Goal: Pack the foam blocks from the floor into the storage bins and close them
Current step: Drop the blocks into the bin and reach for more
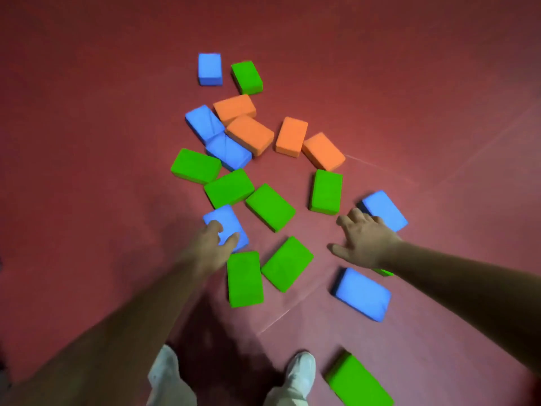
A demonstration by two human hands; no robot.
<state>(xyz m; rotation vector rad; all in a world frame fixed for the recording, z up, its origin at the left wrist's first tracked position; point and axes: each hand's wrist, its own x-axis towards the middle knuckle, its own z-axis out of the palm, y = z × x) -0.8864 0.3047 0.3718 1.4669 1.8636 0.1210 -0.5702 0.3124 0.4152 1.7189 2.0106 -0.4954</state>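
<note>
Grip (212, 243) (left) on blue block (224, 218)

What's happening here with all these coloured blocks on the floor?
A person is bent over a red floor strewn with blue, green and orange foam blocks. The left hand grips a blue block; the right hand, fingers spread, reaches at a second blue block. No storage bin is in view, and the blocks lie loose.

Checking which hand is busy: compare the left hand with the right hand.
The left hand grips the left blue block, curled onto it; the right hand is spread open, holding nothing. The left hand covers its block's near end; the right hand just reaches the right blue block's edge. Both reach toward blue blocks.
</note>
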